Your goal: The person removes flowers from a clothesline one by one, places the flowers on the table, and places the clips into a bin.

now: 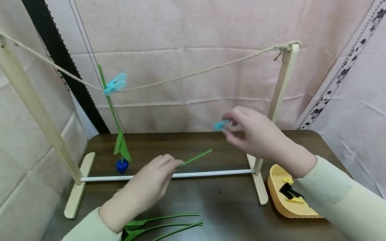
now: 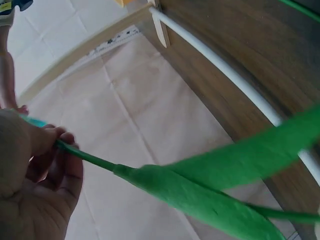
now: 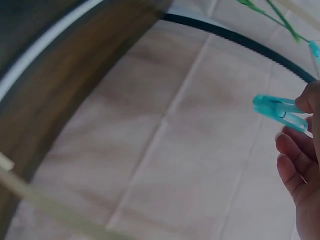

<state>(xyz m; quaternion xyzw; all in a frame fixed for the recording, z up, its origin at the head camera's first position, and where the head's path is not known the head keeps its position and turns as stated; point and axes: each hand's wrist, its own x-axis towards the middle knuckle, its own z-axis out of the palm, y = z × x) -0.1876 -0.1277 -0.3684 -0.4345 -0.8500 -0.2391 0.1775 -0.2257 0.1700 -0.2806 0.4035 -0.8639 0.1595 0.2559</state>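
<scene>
My left hand (image 1: 149, 182) pinches a green flower stem (image 1: 196, 158) above the dark table (image 1: 223, 216); the left wrist view shows that stem (image 2: 87, 157) with its leaf (image 2: 210, 195) running out from my curled fingers (image 2: 47, 165). My right hand (image 1: 255, 131) holds a turquoise clothespin (image 1: 221, 124) by its end, below the rope (image 1: 189, 74); the right wrist view shows the clothespin (image 3: 280, 113) at my fingertips. A blue artificial flower (image 1: 122, 165) hangs head-down from the rope under another turquoise clothespin (image 1: 115, 83).
A wooden rack with two posts (image 1: 28, 100) (image 1: 280, 85) and a white crossbar (image 1: 205, 173) stands on the table. More green-stemmed flowers (image 1: 146, 233) lie at the front left. A yellow tray (image 1: 288, 198) sits at the right. Pink cloth covers the walls.
</scene>
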